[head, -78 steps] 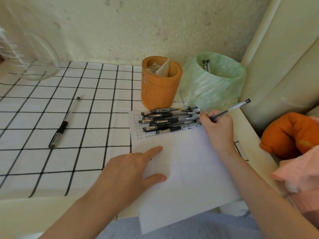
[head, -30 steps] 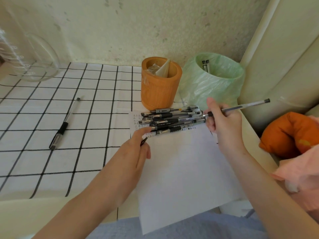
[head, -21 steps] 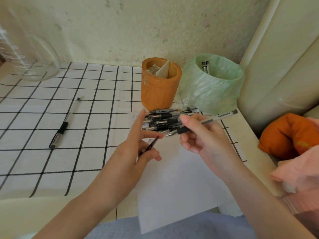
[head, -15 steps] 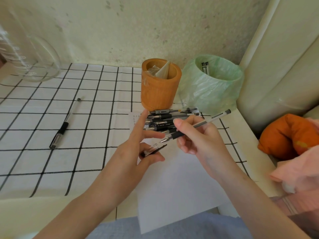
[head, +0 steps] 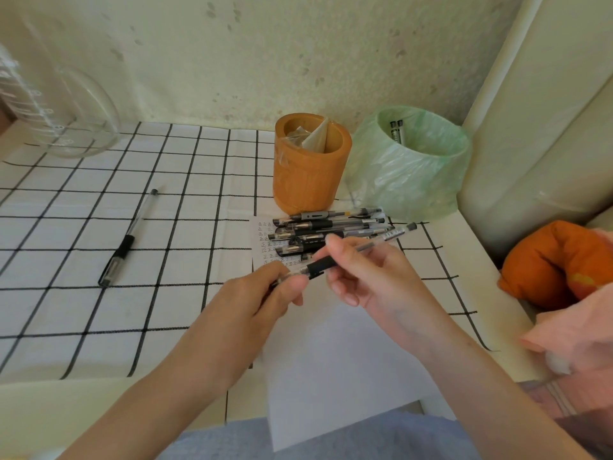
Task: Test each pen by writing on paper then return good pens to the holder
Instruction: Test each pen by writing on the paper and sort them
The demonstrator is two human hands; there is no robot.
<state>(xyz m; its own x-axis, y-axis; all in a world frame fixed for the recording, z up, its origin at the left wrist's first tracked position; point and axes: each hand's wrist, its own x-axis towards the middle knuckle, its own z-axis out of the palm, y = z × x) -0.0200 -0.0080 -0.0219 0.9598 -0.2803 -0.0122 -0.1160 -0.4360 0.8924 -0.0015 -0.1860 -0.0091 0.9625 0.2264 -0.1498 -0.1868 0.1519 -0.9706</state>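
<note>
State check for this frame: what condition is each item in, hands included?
Held pen: off the table, right hand grips it, left hand pinches its tip end.
Paper: flat, marks near the pile only.
Pen pile: lying flat on the paper's far edge.
Holder: upright, no pens visible inside.
Green-bagged bin: upright, two pens inside.
Lone pen: lying on the checked cloth, untouched.

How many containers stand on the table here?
3: a glass beaker at the back left, the orange pen holder at the back centre, and a green-bagged bin just right of it. No other shows, though the view cuts off at its edges.
</note>
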